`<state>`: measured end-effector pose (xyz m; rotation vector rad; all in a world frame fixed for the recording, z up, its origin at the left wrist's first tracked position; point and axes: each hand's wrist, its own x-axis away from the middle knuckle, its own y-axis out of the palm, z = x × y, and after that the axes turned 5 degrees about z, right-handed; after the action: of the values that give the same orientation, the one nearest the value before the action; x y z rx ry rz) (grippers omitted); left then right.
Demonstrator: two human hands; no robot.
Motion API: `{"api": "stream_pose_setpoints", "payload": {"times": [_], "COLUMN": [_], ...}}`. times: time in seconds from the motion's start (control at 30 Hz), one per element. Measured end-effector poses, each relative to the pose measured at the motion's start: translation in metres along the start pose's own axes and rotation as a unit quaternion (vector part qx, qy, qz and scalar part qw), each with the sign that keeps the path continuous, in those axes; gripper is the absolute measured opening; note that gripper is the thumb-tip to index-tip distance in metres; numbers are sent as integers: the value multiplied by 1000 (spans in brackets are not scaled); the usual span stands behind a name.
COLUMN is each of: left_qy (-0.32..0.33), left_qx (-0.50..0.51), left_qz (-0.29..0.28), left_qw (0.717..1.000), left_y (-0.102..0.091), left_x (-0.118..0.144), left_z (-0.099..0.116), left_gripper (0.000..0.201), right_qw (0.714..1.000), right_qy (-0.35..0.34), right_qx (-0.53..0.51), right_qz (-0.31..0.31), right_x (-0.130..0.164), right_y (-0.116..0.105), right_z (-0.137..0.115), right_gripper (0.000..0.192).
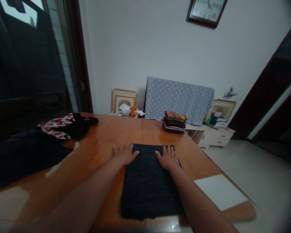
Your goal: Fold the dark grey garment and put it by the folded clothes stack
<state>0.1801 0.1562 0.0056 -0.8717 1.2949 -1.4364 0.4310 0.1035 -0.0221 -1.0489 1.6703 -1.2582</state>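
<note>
A dark grey folded garment (150, 184) lies flat on the wooden table (106, 129) in front of me; its exact kind does not show. My left hand (124, 154) rests at its far left edge, thumb on the cloth, the other fingers stretched out over the table top. Flat on the far right corner of the garment lies my right hand (168, 158), fingers spread. Neither hand grips anything. Both forearms reach in from the near edge, and the right one covers part of the garment's right side.
A stack of folded clothes (174, 123) stands at the table's far edge. On the left lie a patterned red, white and black garment (60, 127) and dark clothing (26, 155). A white sheet (220, 191) lies at right. Behind are a polka-dot cloth (177, 97) and a white cabinet (215, 137).
</note>
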Motion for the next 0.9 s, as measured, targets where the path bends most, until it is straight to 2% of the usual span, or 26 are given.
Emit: {"api": "stream_pose_setpoints", "payload": {"times": [0.1,0.23,0.5,0.7,0.9], "left_qy": [14,22,61,71,62], "left_qx": [-5,31,63,83,108], "left_qz": [1,56,41,40,72], "left_qw": [1000,998,995,993,990], "left_y": [-11,-17,5,17,28], "left_x": [-11,-33,-66,-82,-88], "left_z": [-4,2,33,32,27], "left_gripper": [58,39,27,14,17], "right_qw": [1000,1000,1000,999,999], "right_qy": [0,-2,-4,-8,-5], "right_qx": [-8,-19,-28,-30,-31], "right_qz": [3,3,7,20,9], "right_x": [0,0,0,1,2], "right_y": [1,0,-2,-2,-5], "right_z": [1,1,1,1,0], "right_gripper": [92,91,91,90,90]}}
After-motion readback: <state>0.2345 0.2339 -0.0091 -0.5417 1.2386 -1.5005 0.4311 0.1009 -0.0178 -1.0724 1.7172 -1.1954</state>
